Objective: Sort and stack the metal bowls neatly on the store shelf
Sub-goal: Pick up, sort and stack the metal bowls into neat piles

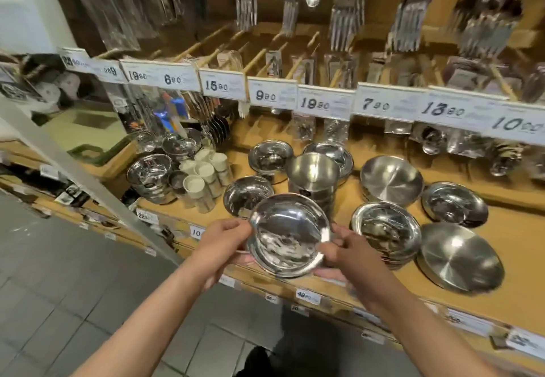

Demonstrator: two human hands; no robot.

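Your left hand (219, 239) and right hand (343, 251) both hold a shiny bowl (290, 233) over the front edge of the shelf (368, 285); each grip is clenched on its rim, left fingers on the left edge, right fingers on the lower right edge. A second rim shows just under the bowl, so you may be holding two nested; can't tell for sure. Behind it stands a tall stack of deep bowls (314, 182). Left of that stack sits a low shiny bowl (247, 195), with two more at the back (269, 157) (334, 152). To your right: a shiny stack (386, 230), a brushed bowl (461, 257) at the front, another brushed one (390, 180) behind, and a shiny one (454, 207) between them. White cups (206, 173) and lidded pots (149, 171) are at the left. Price tags (272, 96) run along the rail above, with forks (346, 23) hanging higher up.
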